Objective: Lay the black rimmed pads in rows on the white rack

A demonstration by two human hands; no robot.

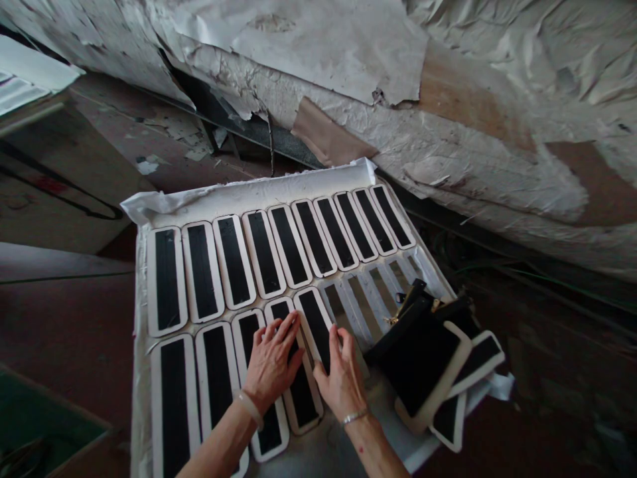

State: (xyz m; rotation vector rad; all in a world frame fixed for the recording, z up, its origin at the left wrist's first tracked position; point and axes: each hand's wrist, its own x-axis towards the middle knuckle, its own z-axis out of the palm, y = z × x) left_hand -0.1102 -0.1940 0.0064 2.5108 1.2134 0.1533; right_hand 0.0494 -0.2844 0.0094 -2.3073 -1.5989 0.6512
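Note:
Rounded rectangular pieces with black centres and pale borders lie in two rows on a pale, paper-edged board (348, 441). My left hand (273, 358) rests palm down, fingers stretched, its fingertips by the upper left side of one black-centred piece (311, 315). Beneath that hand is a neighbouring piece (302, 398), partly covered. My right hand (343, 368) has its thumb and fingers at the right edge of the first piece, gripping it there. Close to the right hand sits a pile of black pieces with zippers (423, 358), some with pale borders; a gold-coloured zipper pull shows.
Dark and light strips (355, 299) show on the board's upper right. Beyond stands a long surface (298, 60) covered in torn, crumpled paper, with a brown scrap (331, 133) on its edge. A box-like stand (60, 172) is at the left. Paper bits litter the floor.

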